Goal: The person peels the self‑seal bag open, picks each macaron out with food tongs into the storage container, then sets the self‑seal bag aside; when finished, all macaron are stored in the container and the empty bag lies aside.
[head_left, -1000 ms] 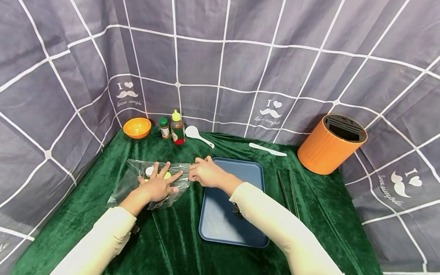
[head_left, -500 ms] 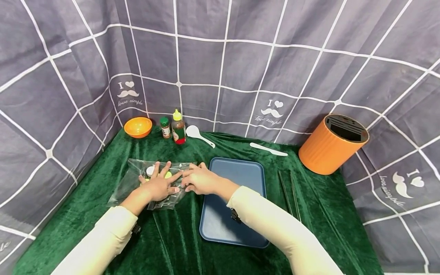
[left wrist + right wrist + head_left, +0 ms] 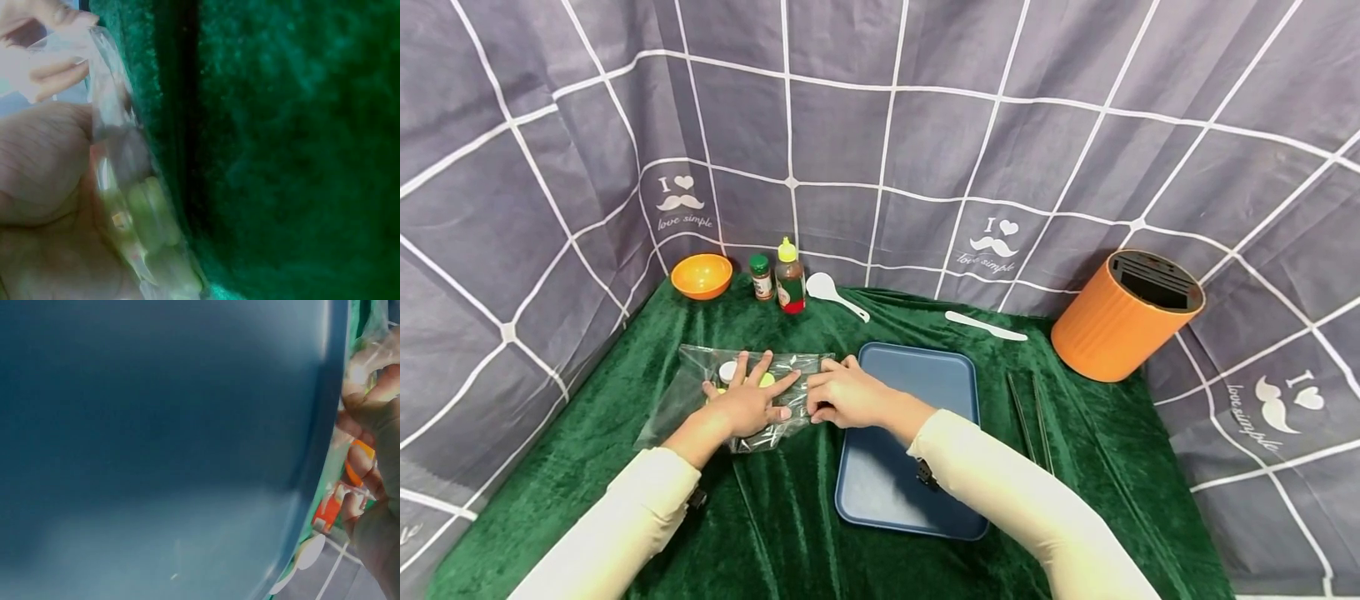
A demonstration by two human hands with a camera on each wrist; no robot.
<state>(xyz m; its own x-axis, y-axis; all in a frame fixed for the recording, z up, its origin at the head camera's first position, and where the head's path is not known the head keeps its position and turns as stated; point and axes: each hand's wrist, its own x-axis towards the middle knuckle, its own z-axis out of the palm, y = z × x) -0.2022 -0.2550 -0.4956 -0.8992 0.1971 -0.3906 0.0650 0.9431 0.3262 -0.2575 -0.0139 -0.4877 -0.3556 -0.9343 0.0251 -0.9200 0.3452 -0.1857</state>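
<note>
A clear plastic bag (image 3: pixel 688 375) lies on the green cloth with small yellow-green and white pieces inside. My left hand (image 3: pixel 748 404) lies flat on it with fingers spread and presses it down. In the left wrist view the palm (image 3: pixel 37 162) rests on the bag (image 3: pixel 134 206) over the pale green pieces. My right hand (image 3: pixel 842 398) sits at the bag's right edge, and its curled fingers (image 3: pixel 44 69) pinch the plastic there. A blue tray (image 3: pixel 917 375) lies just right of that hand and fills the right wrist view (image 3: pixel 156 444).
Along the back stand an orange bowl (image 3: pixel 701 276), a spice jar (image 3: pixel 762 277), a sauce bottle (image 3: pixel 788 277), a white spoon (image 3: pixel 831 293) and a white knife (image 3: pixel 985 326). Dark chopsticks (image 3: pixel 1030 417) lie right of the tray. An orange knife block (image 3: pixel 1123 315) stands far right.
My right hand has slid from the bag's upper right corner down along its right edge, closer to my left hand. The left hand has stayed flat on the bag.
</note>
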